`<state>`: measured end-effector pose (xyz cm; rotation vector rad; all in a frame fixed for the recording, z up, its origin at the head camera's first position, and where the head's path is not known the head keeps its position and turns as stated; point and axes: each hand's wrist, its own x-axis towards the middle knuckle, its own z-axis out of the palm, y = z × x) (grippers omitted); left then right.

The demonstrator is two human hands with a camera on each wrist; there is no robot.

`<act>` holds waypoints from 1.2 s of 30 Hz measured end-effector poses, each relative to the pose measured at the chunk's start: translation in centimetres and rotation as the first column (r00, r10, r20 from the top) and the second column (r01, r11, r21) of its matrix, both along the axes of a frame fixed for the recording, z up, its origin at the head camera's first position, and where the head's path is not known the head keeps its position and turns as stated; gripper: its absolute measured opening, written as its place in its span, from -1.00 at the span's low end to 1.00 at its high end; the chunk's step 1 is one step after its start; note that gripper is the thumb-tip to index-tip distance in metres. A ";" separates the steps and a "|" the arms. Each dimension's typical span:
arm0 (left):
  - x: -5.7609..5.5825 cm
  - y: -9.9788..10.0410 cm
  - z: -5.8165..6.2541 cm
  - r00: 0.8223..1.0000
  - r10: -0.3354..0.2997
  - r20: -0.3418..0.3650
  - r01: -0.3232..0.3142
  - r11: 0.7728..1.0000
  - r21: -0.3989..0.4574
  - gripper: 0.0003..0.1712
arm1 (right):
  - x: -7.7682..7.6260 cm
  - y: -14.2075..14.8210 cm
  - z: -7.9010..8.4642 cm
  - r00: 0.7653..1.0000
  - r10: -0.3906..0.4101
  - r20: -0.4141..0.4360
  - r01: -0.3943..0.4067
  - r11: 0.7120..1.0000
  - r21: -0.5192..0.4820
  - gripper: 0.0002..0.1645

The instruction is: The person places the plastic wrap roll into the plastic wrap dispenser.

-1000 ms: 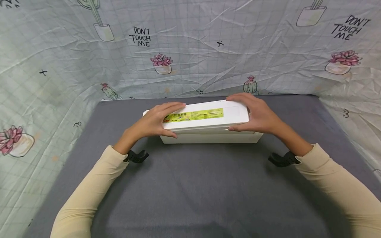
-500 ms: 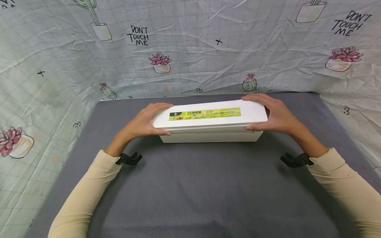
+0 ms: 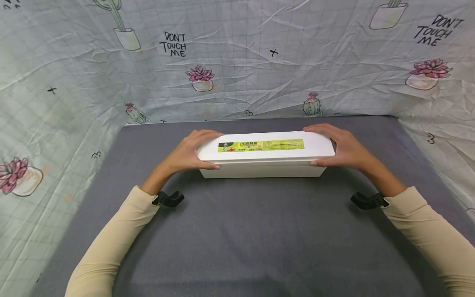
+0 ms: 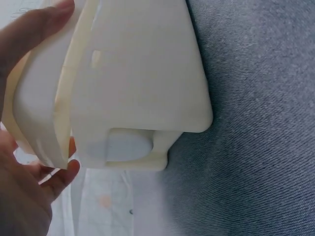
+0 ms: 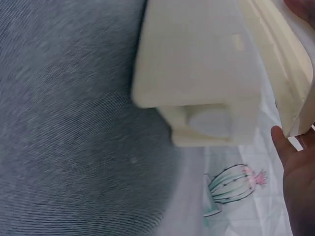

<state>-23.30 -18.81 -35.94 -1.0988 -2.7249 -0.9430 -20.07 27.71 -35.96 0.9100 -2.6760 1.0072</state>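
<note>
A white lid [image 3: 319, 144] with a yellow-green label [image 3: 261, 145] lies over a white cling film box [image 3: 263, 171] on the table. My left hand [image 3: 189, 152] grips the lid's left end, thumb at the front and fingers at the back. At the right end, my right hand [image 3: 345, 147] holds it the same way. In the right wrist view, a gap widening toward the back separates the lid [image 5: 290, 54] from the box [image 5: 197, 54]. Through the end cutout in the left wrist view shows a white rounded thing [image 4: 130, 145], perhaps the roll.
A grey cloth [image 3: 241, 231] covers the table. Behind it and along both sides hangs a pale curtain [image 3: 237, 74] printed with cacti and words. Black bands [image 3: 168, 199] are strapped to both wrists.
Both hands first shifted the lid rightward across the box, then lowered and levelled it over the box. The label came fully into view. The box underneath stayed in place.
</note>
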 end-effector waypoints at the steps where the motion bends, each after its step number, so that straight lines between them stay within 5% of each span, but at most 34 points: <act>1: -0.1 0.1 -0.1 1.000 0.000 0.018 0.000 1.000 -0.008 0.05 | -0.1 0.1 -0.3 1.000 0.000 0.011 0.000 1.000 0.005 0.09; 8: -0.4 0.5 0.0 0.992 -0.010 0.126 0.017 0.998 -0.059 0.03 | -0.6 0.4 -1.9 0.996 0.016 0.088 -0.018 0.999 0.030 0.10; 20: -1.0 1.1 -0.1 0.987 -0.024 0.160 0.039 0.995 -0.090 0.02 | -1.2 1.1 -2.0 0.981 0.033 0.191 -0.042 0.998 0.041 0.06; 24: -1.2 0.5 -0.2 0.982 -0.068 0.174 0.089 0.989 -0.116 0.10 | -1.3 0.9 -2.4 0.972 0.081 0.219 -0.092 0.995 0.042 0.15; 29: -1.2 -0.5 -0.4 0.969 -0.121 0.214 0.159 0.972 -0.171 0.27 | -1.6 1.1 -2.8 0.968 0.153 0.198 -0.168 0.984 0.061 0.41; 36: -1.0 -0.6 -0.6 0.963 -0.092 0.254 0.138 0.976 -0.169 0.28 | -1.7 1.1 -3.0 0.978 0.197 0.065 -0.202 0.977 0.074 0.37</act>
